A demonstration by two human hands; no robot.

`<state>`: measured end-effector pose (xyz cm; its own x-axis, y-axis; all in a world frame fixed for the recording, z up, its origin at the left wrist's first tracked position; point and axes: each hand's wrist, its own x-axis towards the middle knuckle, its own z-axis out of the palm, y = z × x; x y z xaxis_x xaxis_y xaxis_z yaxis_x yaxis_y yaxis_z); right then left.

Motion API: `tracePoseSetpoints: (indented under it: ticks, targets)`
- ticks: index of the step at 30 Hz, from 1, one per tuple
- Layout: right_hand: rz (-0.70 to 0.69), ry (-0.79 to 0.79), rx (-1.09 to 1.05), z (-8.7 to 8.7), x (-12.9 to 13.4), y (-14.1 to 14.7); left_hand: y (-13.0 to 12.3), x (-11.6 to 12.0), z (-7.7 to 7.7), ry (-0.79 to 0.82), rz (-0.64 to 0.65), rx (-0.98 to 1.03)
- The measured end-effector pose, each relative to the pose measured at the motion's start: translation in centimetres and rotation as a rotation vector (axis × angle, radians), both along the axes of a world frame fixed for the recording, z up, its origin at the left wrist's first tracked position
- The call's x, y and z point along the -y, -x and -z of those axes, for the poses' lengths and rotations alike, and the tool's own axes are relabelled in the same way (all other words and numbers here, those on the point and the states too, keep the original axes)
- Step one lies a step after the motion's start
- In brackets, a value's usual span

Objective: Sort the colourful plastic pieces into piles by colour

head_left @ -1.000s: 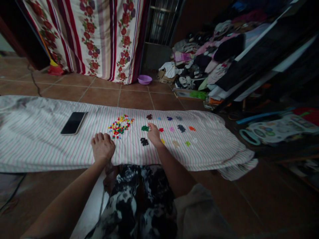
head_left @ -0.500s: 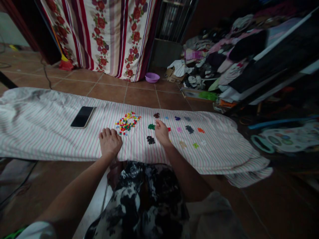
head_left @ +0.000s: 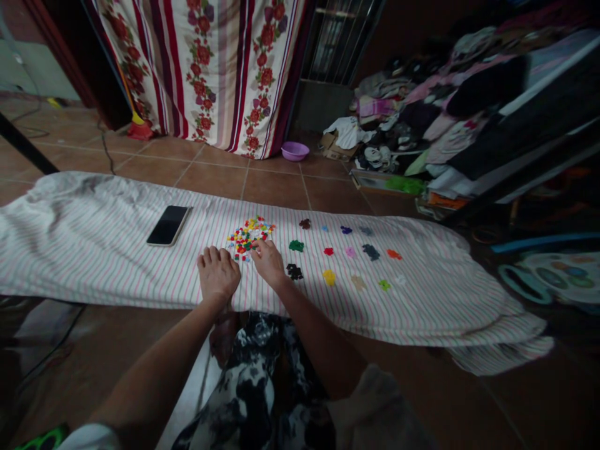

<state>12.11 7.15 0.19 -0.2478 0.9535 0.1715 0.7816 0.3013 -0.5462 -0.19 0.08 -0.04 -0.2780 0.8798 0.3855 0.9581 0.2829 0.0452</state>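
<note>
At the upper left of the frame a broom (head_left: pixel 139 128) stands on the tiles beside a flowered curtain (head_left: pixel 225 81). Below, a striped cloth (head_left: pixel 117 269) spans the middle of the frame from the left edge well into the right half. On it, left of centre, lies a phone (head_left: pixel 169 225), its screen dark.

Next comes the left hand (head_left: pixel 219 273), palm down on the cloth, open, its fingers close together and slightly bent, just beside the lower left of the mixed pile (head_left: pixel 246 234). That pile, small pieces in many colours, lies loosely spread just left of the frame's centre. The right hand (head_left: pixel 269 261) reaches to its lower right edge, thumb and forefinger drawn near each other at the pieces; whether they grip one cannot be told.

Right of that hand, single-colour piles sit apart in rough rows: green (head_left: pixel 296 245), with black (head_left: pixel 295 271) below it and brown (head_left: pixel 305 224) above; then light blue (head_left: pixel 324 229), red (head_left: pixel 329 251) and yellow (head_left: pixel 329 277); purple (head_left: pixel 345 230), pink (head_left: pixel 350 252) and beige (head_left: pixel 359 282); grey (head_left: pixel 366 230), dark grey (head_left: pixel 370 252) and lime (head_left: pixel 384 285); lastly orange (head_left: pixel 394 254) and white (head_left: pixel 400 280).

Beyond the cloth, a basin (head_left: pixel 295 151) sits right of the curtain, and a clothes heap (head_left: pixel 422 112) fills the upper right.
</note>
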Motion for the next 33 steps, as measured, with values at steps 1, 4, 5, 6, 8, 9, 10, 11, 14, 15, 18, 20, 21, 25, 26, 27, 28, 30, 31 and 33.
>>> tracePoseSetpoints:
  ticks: [1, 4, 5, 6, 8, 9, 10, 11, 14, 15, 18, 20, 21, 25, 26, 27, 28, 30, 31, 33]
  targets:
    - [0.002, -0.003, 0.02, 0.0, 0.1, 0.1, 0.0, 0.0, 0.0, -0.001, 0.001, 0.001]
    - [-0.016, -0.051, 0.085, 0.1, 0.5, 0.1, 0.0, 0.0, 0.2, -0.002, 0.005, 0.003]
    - [-0.017, -0.07, 0.107, 0.2, 0.6, 0.1, 0.0, -0.1, 0.2, -0.004, 0.005, 0.001]
    - [-0.012, -0.085, 0.126, 0.3, 0.7, 0.2, 0.0, -0.1, 0.2, -0.007, 0.004, -0.001]
    - [0.014, -0.096, 0.154, 0.4, 0.8, 0.4, 0.0, -0.1, 0.2, -0.007, 0.004, -0.005]
    - [0.032, -0.097, 0.163, 0.5, 0.8, 0.5, -0.1, -0.1, 0.2, -0.005, 0.003, -0.004]
    - [0.049, -0.098, 0.169, 0.6, 0.8, 0.7, -0.1, -0.2, 0.1, 0.001, 0.002, -0.003]
    - [0.066, -0.104, 0.173, 0.7, 0.8, 0.8, -0.1, -0.2, 0.1, 0.006, 0.001, -0.001]
    - [0.108, -0.143, 0.172, 1.0, 0.9, 1.2, -0.2, -0.2, -0.1, 0.019, 0.005, 0.005]
    - [0.112, -0.155, 0.169, 1.1, 0.9, 1.2, -0.2, -0.2, -0.1, 0.023, 0.007, 0.006]
    - [0.105, -0.164, 0.159, 1.2, 1.1, 1.2, -0.1, -0.2, 0.1, 0.028, 0.011, 0.006]
    - [0.098, -0.155, 0.153, 1.2, 1.2, 1.0, -0.1, -0.2, 0.2, 0.024, 0.016, 0.009]
    - [0.097, -0.152, 0.145, 1.1, 1.2, 1.0, -0.1, -0.2, 0.3, 0.023, 0.018, 0.011]
    - [0.095, -0.135, 0.058, 1.0, 1.3, 0.7, 0.0, -0.2, 0.5, 0.037, 0.014, 0.002]
    - [0.093, -0.127, 0.026, 1.0, 1.3, 0.6, 0.0, -0.3, 0.5, 0.043, 0.01, -0.003]
    - [0.087, -0.119, -0.007, 1.0, 1.2, 0.5, -0.1, -0.3, 0.5, 0.048, 0.007, -0.006]
    - [0.081, -0.113, -0.037, 1.0, 1.2, 0.4, -0.1, -0.3, 0.4, 0.054, 0.004, -0.006]
    - [0.073, -0.102, -0.084, 1.0, 1.1, 0.2, -0.2, -0.3, 0.1, 0.071, 0.002, 0.001]
    - [0.07, -0.098, -0.101, 1.1, 1.1, 0.2, -0.2, -0.3, 0.0, 0.08, 0.004, 0.007]
    - [0.067, -0.096, -0.128, 1.2, 1.0, 0.1, -0.2, -0.3, -0.2, 0.095, 0.006, 0.018]
